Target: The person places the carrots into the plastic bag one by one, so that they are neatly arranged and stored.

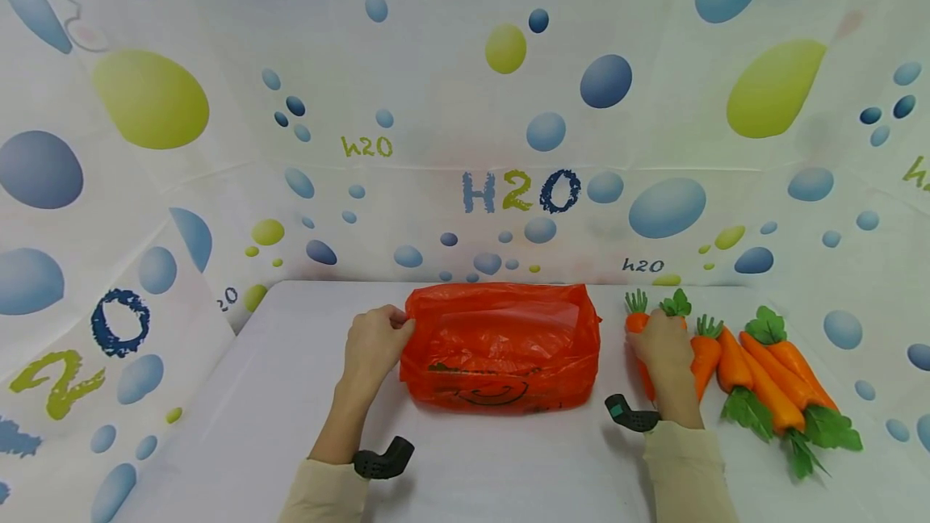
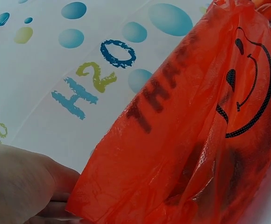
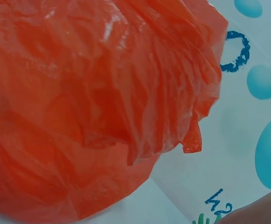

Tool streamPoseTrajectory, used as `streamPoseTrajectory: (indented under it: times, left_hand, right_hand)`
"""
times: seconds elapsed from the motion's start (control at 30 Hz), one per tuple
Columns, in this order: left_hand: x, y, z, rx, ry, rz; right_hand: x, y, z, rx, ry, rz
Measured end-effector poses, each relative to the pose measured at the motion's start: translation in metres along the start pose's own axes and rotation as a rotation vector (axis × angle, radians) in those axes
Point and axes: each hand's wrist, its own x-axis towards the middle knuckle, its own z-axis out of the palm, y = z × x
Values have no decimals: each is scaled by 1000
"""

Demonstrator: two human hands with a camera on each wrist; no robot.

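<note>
A red plastic bag (image 1: 501, 345) with a printed smiling face lies in the middle of the white table. My left hand (image 1: 374, 345) pinches its upper left edge between thumb and fingers; in the left wrist view that hand (image 2: 23, 186) is at the bag's corner, beside dark printed lettering (image 2: 161, 88). To the right of the bag, my right hand (image 1: 663, 349) is curled over the toy carrots at the left end of the row, gripping one. The leftmost carrot (image 1: 636, 323) shows beside its thumb, and a leafy top (image 1: 677, 303) sticks out above the knuckles.
More orange carrots (image 1: 751, 382) with green leaves lie in a row at the right of the table, tops pointing different ways. A cloth backdrop (image 1: 436, 103) with blue and green drops hangs behind the table. Both wrists wear black devices (image 1: 383, 458).
</note>
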Motion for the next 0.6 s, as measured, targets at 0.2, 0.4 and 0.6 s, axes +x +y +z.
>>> streamPoseTrajectory:
  times: [0.2, 0.4, 0.6]
  left_hand:
    - [0, -1, 0, 9, 7, 12]
    - [-1, 2, -1, 9, -2, 7]
    - [-2, 3, -3, 7, -9, 1]
  right_hand:
    - [0, -4, 1, -10, -37, -9]
    - [-1, -7, 1, -21, -56, -25]
    - [-1, -7, 1, 14, -90, 5]
